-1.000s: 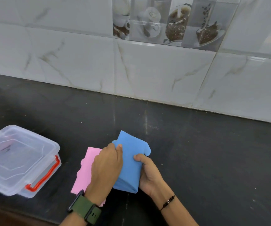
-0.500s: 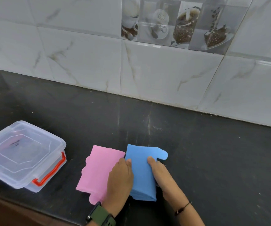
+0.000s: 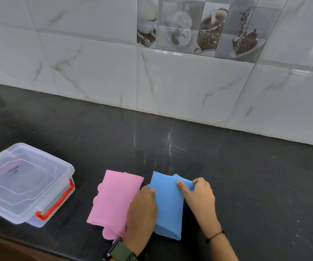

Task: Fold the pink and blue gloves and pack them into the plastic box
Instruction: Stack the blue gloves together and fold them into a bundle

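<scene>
The pink glove [image 3: 112,200] lies folded flat on the black counter. Just to its right lies the blue glove [image 3: 166,206], folded in half. My left hand [image 3: 142,213] sits over the seam between the two gloves, fingers curled down and thumb on the blue glove's left edge. My right hand [image 3: 199,196] pinches the blue glove's thumb flap at its upper right corner and holds it turned in over the glove. The clear plastic box [image 3: 25,183], with an orange handle and its lid shut, stands at the left.
The black counter [image 3: 246,185] runs to a white tiled wall [image 3: 170,81] at the back. The counter's front edge passes just below the box and my wrists. A green watch [image 3: 121,252] is on my left wrist.
The blue glove went from raised between my hands to flat on the counter. Its thumb flap, sticking out to the right half a second ago, is now turned inward under my right hand.
</scene>
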`<action>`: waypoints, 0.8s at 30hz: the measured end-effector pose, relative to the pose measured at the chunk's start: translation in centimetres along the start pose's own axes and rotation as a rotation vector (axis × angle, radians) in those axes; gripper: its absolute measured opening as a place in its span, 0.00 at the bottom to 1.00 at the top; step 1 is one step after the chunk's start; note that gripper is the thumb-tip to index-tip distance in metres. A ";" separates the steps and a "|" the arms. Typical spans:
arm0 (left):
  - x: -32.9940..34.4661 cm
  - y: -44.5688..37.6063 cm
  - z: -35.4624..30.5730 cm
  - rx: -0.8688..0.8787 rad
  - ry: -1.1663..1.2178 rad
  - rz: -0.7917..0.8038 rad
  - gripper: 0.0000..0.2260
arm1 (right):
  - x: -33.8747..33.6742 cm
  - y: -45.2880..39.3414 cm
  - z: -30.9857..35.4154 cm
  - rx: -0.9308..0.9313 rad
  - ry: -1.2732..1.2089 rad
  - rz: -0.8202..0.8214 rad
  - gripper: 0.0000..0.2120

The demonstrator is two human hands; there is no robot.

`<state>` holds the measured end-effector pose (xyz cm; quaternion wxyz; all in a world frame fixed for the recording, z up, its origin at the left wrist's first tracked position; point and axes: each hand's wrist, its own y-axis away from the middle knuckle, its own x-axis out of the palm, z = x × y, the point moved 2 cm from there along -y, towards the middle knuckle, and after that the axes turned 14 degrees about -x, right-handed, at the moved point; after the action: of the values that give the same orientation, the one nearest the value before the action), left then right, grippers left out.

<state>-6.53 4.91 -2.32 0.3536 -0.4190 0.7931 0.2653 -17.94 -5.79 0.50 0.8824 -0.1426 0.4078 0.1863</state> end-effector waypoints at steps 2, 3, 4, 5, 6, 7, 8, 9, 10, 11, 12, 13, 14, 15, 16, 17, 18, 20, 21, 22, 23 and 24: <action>0.2 -0.2 0.1 -0.014 -0.008 0.001 0.11 | 0.5 -0.5 0.1 0.051 -0.088 0.053 0.29; 0.3 -0.3 0.1 -0.024 -0.007 0.006 0.11 | 0.8 -0.7 0.2 0.086 -0.156 0.074 0.30; 0.4 -0.4 0.0 -0.033 -0.003 0.017 0.12 | 1.0 -1.0 0.3 0.119 -0.237 0.089 0.29; 0.6 -0.5 0.0 -0.039 0.001 0.028 0.13 | 1.2 -1.2 0.5 0.147 -0.316 0.097 0.26; 0.7 -0.5 0.0 -0.041 0.005 0.038 0.14 | 1.3 -1.4 0.6 0.170 -0.377 0.114 0.25; 0.7 -0.6 0.0 -0.041 0.010 0.044 0.14 | 1.4 -1.5 0.7 0.188 -0.427 0.145 0.23; 0.7 -0.6 0.0 -0.042 0.014 0.049 0.15 | 1.4 -1.7 0.8 0.204 -0.480 0.187 0.22; 0.7 -0.6 0.1 -0.044 0.018 0.051 0.15 | 1.5 -1.8 0.9 0.214 -0.543 0.230 0.21; 0.7 -0.6 0.1 -0.045 0.022 0.052 0.15 | 1.4 -1.8 1.0 0.220 -0.606 0.272 0.20; 0.6 -0.5 0.1 -0.044 0.029 0.052 0.15 | 1.4 -1.9 1.0 0.229 -0.664 0.309 0.18; 0.5 -0.5 0.0 -0.044 0.035 0.057 0.15 | 1.4 -2.0 1.0 0.241 -0.708 0.338 0.15; 0.5 -0.4 0.0 -0.044 0.043 0.064 0.15 | 1.4 -2.1 0.8 0.251 -0.738 0.354 0.13; 0.4 -0.3 -0.1 -0.044 0.046 0.074 0.15 | 1.4 -2.3 0.6 0.257 -0.753 0.361 0.11; 0.3 -0.3 -0.1 -0.041 0.042 0.079 0.15 | 1.4 -2.4 0.6 0.261 -0.767 0.358 0.10; 0.2 -0.2 -0.1 -0.041 0.033 0.083 0.15 | 1.5 -2.5 0.6 0.266 -0.780 0.348 0.10; 0.1 -0.3 -0.2 -0.042 0.023 0.083 0.15 | 1.5 -2.6 0.6 0.271 -0.784 0.336 0.09; 0.0 -0.2 -0.2 -0.042 0.014 0.079 0.15 | 1.6 -2.6 0.6 0.272 -0.775 0.325 0.08; -0.3 0.0 -0.5 -0.043 0.000 0.063 0.15 | 1.7 -2.6 0.6 0.253 -0.689 0.320 0.05; -0.5 0.1 -0.5 -0.028 -0.025 0.051 0.15 | 1.8 -2.6 0.6 0.230 -0.621 0.325 0.07; -0.5 0.3 -0.6 0.000 -0.066 0.040 0.15 | 1.8 -2.6 0.5 0.201 -0.541 0.319 0.11; -0.7 0.4 -0.8 0.028 -0.116 0.030 0.14 | 1.9 -2.6 0.4 0.165 -0.455 0.292 0.13; -0.9 0.5 -1.0 0.044 -0.174 0.026 0.14 | 2.0 -2.6 0.4 0.126 -0.361 0.250 0.15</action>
<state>-6.93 4.82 -0.96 0.4267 -0.3761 0.7704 0.2879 -15.31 -7.53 -0.58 0.9183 -0.0002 0.2685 0.2908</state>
